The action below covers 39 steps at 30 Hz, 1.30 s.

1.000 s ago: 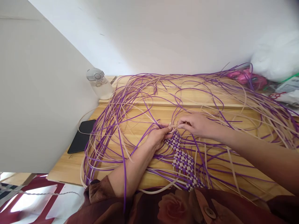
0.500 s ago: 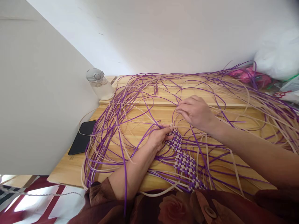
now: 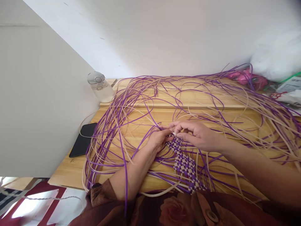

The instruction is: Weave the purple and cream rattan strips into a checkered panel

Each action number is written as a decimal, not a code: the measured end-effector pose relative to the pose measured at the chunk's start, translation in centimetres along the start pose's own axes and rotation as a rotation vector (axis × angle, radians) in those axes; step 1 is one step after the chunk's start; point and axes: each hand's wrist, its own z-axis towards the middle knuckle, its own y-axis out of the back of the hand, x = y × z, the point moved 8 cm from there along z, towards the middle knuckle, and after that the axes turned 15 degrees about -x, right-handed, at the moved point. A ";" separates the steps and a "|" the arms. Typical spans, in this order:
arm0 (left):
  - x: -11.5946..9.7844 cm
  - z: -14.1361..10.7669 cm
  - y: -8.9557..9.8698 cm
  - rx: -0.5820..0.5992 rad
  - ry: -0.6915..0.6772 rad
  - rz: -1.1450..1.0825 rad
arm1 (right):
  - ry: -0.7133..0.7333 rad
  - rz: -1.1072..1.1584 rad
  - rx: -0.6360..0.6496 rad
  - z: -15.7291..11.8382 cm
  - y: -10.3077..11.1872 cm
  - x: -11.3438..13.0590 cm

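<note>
A narrow woven piece (image 3: 185, 164) in a purple and beige check runs from near my body up to my hands. My left hand (image 3: 158, 139) is closed on its far end, thumb on top, with several purple and beige strands around the fingers. At that same end my right hand (image 3: 195, 135) pinches a pale beige strand (image 3: 175, 133) between thumb and forefinger, close against the weave. The two hands' fingertips nearly meet. Long loose strands fan out from both sides of the piece, and my fingers partly hide its tip.
Bundles of purple and beige strands (image 3: 103, 135) curve across the wooden table (image 3: 68, 169). A clear bottle (image 3: 102, 89) and a dark flat phone or tablet (image 3: 82, 141) lie at the left. White plastic bags (image 3: 277, 59) and a pink bundle (image 3: 246, 77) sit at the far right.
My right hand has come down from above the table to the far end of the woven piece, beside my left hand. The left hand has kept its grip there.
</note>
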 end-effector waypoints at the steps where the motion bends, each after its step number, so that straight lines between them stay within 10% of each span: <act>1: -0.1 -0.1 0.0 0.005 -0.002 -0.001 | -0.062 0.082 -0.018 0.4 -0.3 -0.5; 8: 0.0 -0.2 0.4 -0.055 0.035 -0.043 | -0.463 0.289 -0.228 1.5 -0.8 -6.7; 39: 0.3 0.3 0.1 -0.025 -0.115 -0.012 | -0.808 0.244 0.052 2.7 -1.7 -7.7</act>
